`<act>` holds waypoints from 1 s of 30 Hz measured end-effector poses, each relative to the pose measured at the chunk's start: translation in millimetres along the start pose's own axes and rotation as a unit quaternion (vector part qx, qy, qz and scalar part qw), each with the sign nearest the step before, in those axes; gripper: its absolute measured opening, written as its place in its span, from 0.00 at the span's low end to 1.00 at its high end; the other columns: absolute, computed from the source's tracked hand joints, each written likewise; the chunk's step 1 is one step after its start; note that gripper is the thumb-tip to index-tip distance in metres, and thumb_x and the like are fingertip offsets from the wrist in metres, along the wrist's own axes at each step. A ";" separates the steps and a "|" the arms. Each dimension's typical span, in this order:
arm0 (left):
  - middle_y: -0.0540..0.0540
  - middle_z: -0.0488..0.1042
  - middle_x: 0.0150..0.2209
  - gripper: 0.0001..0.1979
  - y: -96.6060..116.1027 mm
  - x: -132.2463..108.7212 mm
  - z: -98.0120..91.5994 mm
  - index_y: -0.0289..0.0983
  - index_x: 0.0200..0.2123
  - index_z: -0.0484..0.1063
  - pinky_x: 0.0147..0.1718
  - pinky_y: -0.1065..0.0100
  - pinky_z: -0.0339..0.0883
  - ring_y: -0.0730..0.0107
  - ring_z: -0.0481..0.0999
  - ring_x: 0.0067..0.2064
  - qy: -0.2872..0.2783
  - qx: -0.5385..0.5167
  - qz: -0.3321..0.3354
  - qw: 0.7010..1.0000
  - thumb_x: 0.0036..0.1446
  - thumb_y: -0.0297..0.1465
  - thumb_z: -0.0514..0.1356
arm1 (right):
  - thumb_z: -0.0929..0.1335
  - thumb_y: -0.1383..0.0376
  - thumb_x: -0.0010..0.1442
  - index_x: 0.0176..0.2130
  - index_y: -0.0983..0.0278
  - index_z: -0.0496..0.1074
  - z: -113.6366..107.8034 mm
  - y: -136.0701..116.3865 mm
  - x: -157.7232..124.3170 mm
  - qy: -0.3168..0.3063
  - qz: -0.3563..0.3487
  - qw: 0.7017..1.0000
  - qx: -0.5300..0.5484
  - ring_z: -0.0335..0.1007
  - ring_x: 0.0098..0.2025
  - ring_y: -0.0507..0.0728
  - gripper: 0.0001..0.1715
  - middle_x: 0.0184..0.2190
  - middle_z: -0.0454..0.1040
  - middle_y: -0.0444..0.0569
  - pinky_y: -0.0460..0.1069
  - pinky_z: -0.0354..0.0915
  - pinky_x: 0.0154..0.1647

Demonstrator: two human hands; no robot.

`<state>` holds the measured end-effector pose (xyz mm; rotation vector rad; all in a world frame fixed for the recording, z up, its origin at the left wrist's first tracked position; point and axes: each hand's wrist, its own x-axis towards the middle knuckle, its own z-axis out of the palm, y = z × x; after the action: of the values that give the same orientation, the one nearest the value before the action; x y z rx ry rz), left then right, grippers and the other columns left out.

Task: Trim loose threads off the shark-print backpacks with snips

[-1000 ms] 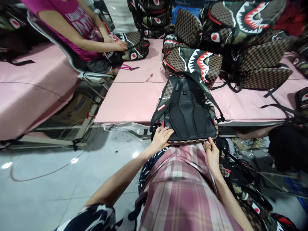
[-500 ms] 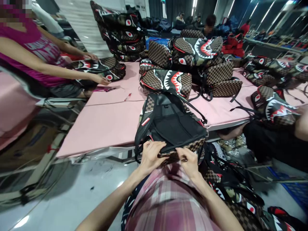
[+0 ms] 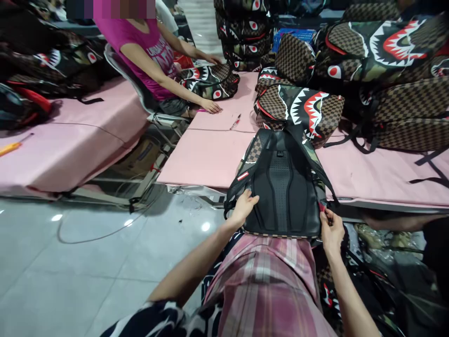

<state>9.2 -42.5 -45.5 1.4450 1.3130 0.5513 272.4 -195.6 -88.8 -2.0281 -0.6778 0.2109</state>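
A backpack [image 3: 280, 187] lies back-panel up on the near edge of the pink table [image 3: 206, 157], its black padded back facing me. My left hand [image 3: 243, 208] rests on its lower left corner with fingers curled over the edge. My right hand [image 3: 329, 229] pinches something small at the lower right corner, by a red tab and the strap base. Both black shoulder straps run up toward the top of the bag.
Several shark-mouth checkered backpacks [image 3: 298, 105] are piled at the back and right of the table. A person in a magenta top [image 3: 150, 51] sits at the left, handling another backpack [image 3: 210, 82]. A red pen [image 3: 235, 122] lies on the table. More bags lie on the floor to my right.
My right hand has moved from the bag's bottom middle out to its lower right corner. My left hand has shifted slightly left along the bottom edge. The view has tilted down.
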 end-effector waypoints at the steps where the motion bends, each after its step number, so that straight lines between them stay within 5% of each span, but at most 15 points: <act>1: 0.30 0.57 0.60 0.28 5.0 6.9 5.0 0.31 0.60 0.51 0.47 0.64 0.65 0.60 0.65 0.57 0.016 -0.018 -0.016 1.000 0.58 0.34 0.52 | 0.66 0.51 0.51 0.42 0.66 0.73 2.3 3.5 0.5 0.007 0.008 1.000 0.014 0.66 0.41 0.59 0.25 0.39 0.72 0.54 0.54 0.59 0.46; 6: 0.32 0.65 0.54 0.23 13.9 13.9 6.7 0.31 0.55 0.57 0.37 0.69 0.68 0.64 0.71 0.50 -0.014 -0.028 -0.072 0.997 0.58 0.34 0.51 | 0.65 0.51 0.53 0.41 0.69 0.72 12.8 20.7 4.6 0.033 0.046 0.996 0.073 0.68 0.39 0.58 0.26 0.37 0.74 0.54 0.54 0.62 0.43; 9: 0.39 0.75 0.39 0.14 7.2 -5.1 4.0 0.32 0.42 0.67 0.28 0.73 0.66 0.70 0.76 0.37 -0.080 -0.010 -0.078 0.994 0.55 0.34 0.54 | 0.66 0.51 0.52 0.41 0.70 0.72 12.2 26.3 6.1 0.046 0.059 0.993 0.091 0.68 0.39 0.59 0.27 0.37 0.74 0.55 0.55 0.62 0.44; 12: 0.47 0.74 0.21 0.08 -3.3 -27.5 5.3 0.34 0.25 0.68 0.22 0.75 0.63 0.72 0.74 0.25 -0.160 0.029 -0.079 0.984 0.48 0.33 0.61 | 0.67 0.51 0.50 0.41 0.70 0.72 7.3 24.6 7.7 0.045 0.064 0.992 0.095 0.68 0.39 0.59 0.27 0.37 0.74 0.55 0.55 0.62 0.45; 15: 0.48 0.73 0.19 0.09 -8.2 -30.7 1.1 0.34 0.20 0.67 0.22 0.73 0.65 0.71 0.74 0.23 -0.194 0.077 -0.063 0.976 0.46 0.32 0.61 | 0.68 0.51 0.50 0.42 0.69 0.72 3.9 17.2 10.0 0.019 0.052 0.995 0.077 0.68 0.38 0.59 0.27 0.38 0.74 0.56 0.55 0.62 0.44; 19: 0.43 0.76 0.32 0.08 -0.1 0.6 -17.9 0.35 0.33 0.72 0.35 0.65 0.69 0.65 0.76 0.36 -0.095 0.156 0.009 0.983 0.55 0.30 0.54 | 0.67 0.50 0.51 0.42 0.68 0.73 5.1 9.2 13.3 -0.010 0.021 0.999 0.026 0.68 0.38 0.58 0.27 0.38 0.74 0.55 0.53 0.62 0.43; 23: 0.43 0.67 0.53 0.18 9.3 38.9 -36.6 0.39 0.50 0.67 0.54 0.58 0.55 0.61 0.61 0.56 0.010 0.213 0.107 0.971 0.56 0.25 0.52 | 0.65 0.49 0.52 0.40 0.69 0.73 4.1 8.0 15.5 -0.008 -0.027 0.999 -0.025 0.67 0.38 0.59 0.28 0.37 0.73 0.56 0.53 0.62 0.41; 27: 0.45 0.70 0.48 0.15 8.6 60.5 -46.2 0.41 0.47 0.71 0.50 0.58 0.57 0.59 0.65 0.51 0.054 0.340 0.191 0.919 0.56 0.32 0.57 | 0.65 0.48 0.52 0.41 0.67 0.74 -12.9 -4.7 15.5 -0.047 -0.025 0.996 -0.064 0.67 0.35 0.59 0.28 0.35 0.73 0.54 0.52 0.62 0.37; 30: 0.48 0.72 0.43 0.11 6.8 67.2 -47.4 0.44 0.42 0.74 0.42 0.64 0.61 0.64 0.67 0.44 0.055 0.422 0.234 0.874 0.56 0.36 0.57 | 0.63 0.48 0.55 0.44 0.65 0.74 -24.8 -33.3 12.3 0.018 -0.028 0.992 -0.125 0.65 0.31 0.57 0.28 0.33 0.73 0.52 0.51 0.60 0.35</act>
<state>-9.2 37.9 -43.8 2.5304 1.3586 0.3698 280.1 -194.2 -46.2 -2.2416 -0.7683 0.0584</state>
